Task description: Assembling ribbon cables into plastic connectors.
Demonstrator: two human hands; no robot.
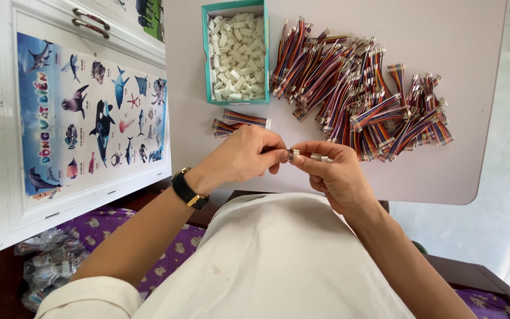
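White plastic connector (294, 155) sits pinched between your left hand (244, 156) and right hand (333, 174), fingertips together, just off the near edge of the counter (473, 118). Two loose ribbon cables (238, 122) lie just beyond your left hand. Farther out, a teal box (206, 53) of connectors stands beside the cable heap (361, 94); bare counter stays along the right edge.

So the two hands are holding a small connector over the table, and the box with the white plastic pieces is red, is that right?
Not quite. The box with the white plastic pieces is teal, not red; the head view shows this. The rest is right: the left hand and the right hand together hold a small connector over the table.
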